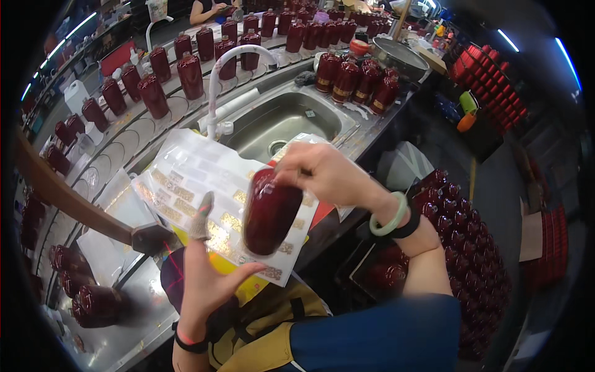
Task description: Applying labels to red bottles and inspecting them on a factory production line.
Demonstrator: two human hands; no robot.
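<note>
My right hand (323,175) grips a glossy dark red bottle (271,217) by its upper end. The bottle is tilted over a white sheet of gold stickers (186,158), and its neck is hidden by my fingers. To the left of the bottle's base, my left hand (207,273) is open, with thumb and index finger spread wide and nothing between them. A pale covering wraps the index fingertip. Under the sheet, a yellow sheet or packet (251,286) shows at the near edge.
Beyond the sheet are a steel sink (248,124) and white faucet (212,93). Red bottles (189,77) stand along the bench; gold-labelled ones (347,80) stand right of the sink. More bottles (96,305) lie at left; many (462,242) fill the right. A wooden bar (74,192) crosses the left. Another person (207,11) sits far off.
</note>
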